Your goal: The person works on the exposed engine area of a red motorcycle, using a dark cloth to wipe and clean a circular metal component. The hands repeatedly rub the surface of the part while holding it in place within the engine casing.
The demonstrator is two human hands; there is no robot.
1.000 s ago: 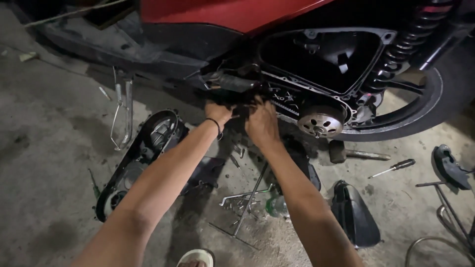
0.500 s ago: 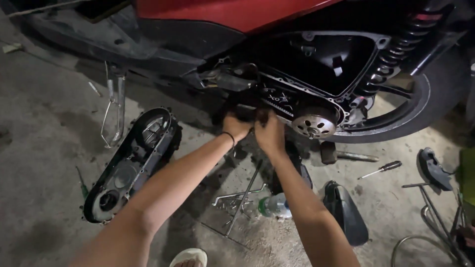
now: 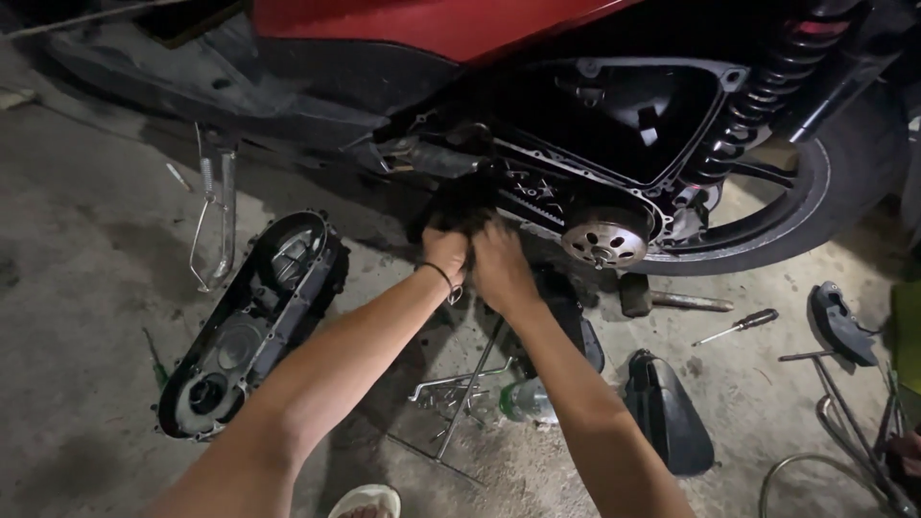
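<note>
From your head camera, your left hand (image 3: pixel 446 251) and right hand (image 3: pixel 499 264) are side by side at the dark front end of the open belt case (image 3: pixel 537 187) under the red scooter (image 3: pixel 432 24). I cannot tell if your fingers are closed. The belt (image 3: pixel 532 192) could pinch them. The cover (image 3: pixel 251 321) lies on the floor.
</note>
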